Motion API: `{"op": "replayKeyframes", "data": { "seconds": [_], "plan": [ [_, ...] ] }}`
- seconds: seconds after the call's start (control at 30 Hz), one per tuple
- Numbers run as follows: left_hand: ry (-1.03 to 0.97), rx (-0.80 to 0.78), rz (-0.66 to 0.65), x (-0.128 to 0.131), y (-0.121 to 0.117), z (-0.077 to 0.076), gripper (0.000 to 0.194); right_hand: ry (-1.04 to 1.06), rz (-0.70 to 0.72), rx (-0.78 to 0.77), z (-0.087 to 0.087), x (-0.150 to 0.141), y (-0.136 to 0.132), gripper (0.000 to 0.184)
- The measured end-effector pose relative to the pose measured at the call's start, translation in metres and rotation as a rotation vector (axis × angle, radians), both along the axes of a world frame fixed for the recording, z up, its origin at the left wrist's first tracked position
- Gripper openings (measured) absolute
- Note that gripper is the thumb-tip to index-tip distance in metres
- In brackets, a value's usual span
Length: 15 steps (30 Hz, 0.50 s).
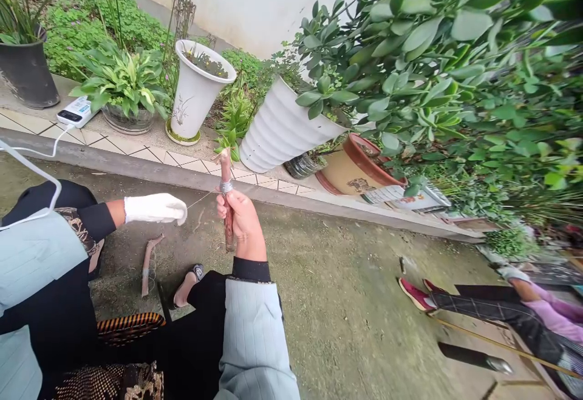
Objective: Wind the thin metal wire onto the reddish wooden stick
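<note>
My right hand (243, 221), bare, is wrapped round a short brown stick (225, 166), which stands nearly upright. Silvery wire (226, 187) is wound in a band round the stick just above my thumb and finger. From that band a thin strand runs taut to the left, to my left hand (155, 209). That hand wears a white glove, and its fingers are closed on the strand's end. Below it on the ground lies a second, bent stick (146, 266) with thin loops of strand about it.
Along a tiled ledge (150, 155) stand a black pot (27, 72), a white pot (194, 105), a ribbed white planter (277, 127) and a tan pot (353, 169). A white device with a cable (77, 111) rests there too. At right sits another person in red shoes (414, 295).
</note>
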State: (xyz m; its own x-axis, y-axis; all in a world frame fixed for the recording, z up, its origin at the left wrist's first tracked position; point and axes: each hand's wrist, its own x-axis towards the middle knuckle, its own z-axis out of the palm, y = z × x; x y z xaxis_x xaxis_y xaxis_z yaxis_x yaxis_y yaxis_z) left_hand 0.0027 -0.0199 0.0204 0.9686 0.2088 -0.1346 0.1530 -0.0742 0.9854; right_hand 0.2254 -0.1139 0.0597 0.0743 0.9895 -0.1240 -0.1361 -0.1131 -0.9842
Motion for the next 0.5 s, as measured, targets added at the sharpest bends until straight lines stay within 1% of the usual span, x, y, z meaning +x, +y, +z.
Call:
{"op": "replayKeyframes", "data": {
  "seconds": [0.03,0.07,0.13,0.17,0.2,0.23,0.27,0.3,0.33,0.37,0.4,0.43,0.47,0.5],
  "plan": [
    [-0.012,0.035,-0.039,0.001,-0.003,-0.001,0.035,-0.053,-0.05,-0.04,-0.005,0.003,0.002,0.032],
    [-0.027,0.093,-0.07,0.001,-0.004,0.0,0.032,-0.147,-0.069,-0.096,-0.01,0.005,0.004,0.028],
    [-0.056,0.23,-0.111,0.0,-0.005,0.003,0.028,-0.428,-0.04,-0.211,-0.021,0.007,0.007,0.022],
    [-0.059,0.299,-0.112,-0.001,-0.004,0.006,0.027,-0.584,0.016,-0.269,-0.026,0.007,0.008,0.018],
    [-0.053,0.365,-0.105,-0.002,-0.003,0.008,0.026,-0.722,0.121,-0.332,-0.029,0.006,0.007,0.015],
    [-0.039,0.424,-0.091,-0.003,-0.001,0.01,0.026,-0.815,0.28,-0.399,-0.03,0.003,0.005,0.013],
    [-0.021,0.47,-0.079,-0.004,0.001,0.011,0.025,-0.845,0.482,-0.456,-0.029,0.001,0.002,0.012],
    [-0.006,0.492,-0.07,-0.004,0.003,0.011,0.025,-0.802,0.699,-0.489,-0.027,-0.002,-0.001,0.012],
    [-0.001,0.481,-0.071,-0.004,0.004,0.01,0.025,-0.701,0.894,-0.491,-0.023,-0.004,-0.005,0.013],
    [-0.003,0.44,-0.074,-0.003,0.004,0.008,0.025,-0.567,1.023,-0.457,-0.018,-0.006,-0.008,0.018],
    [-0.007,0.385,-0.068,-0.001,0.004,0.006,0.026,-0.427,1.061,-0.391,-0.013,-0.006,-0.011,0.025],
    [-0.009,0.33,-0.047,0.0,0.003,0.003,0.028,-0.312,1.009,-0.313,-0.008,-0.004,-0.014,0.031],
    [-0.004,0.295,-0.023,0.002,0.002,0.0,0.03,-0.235,0.855,-0.23,-0.004,-0.001,-0.015,0.035],
    [0.006,0.283,-0.003,0.004,0.001,-0.003,0.032,-0.196,0.655,-0.158,-0.001,0.004,-0.015,0.038]
  ]
}}
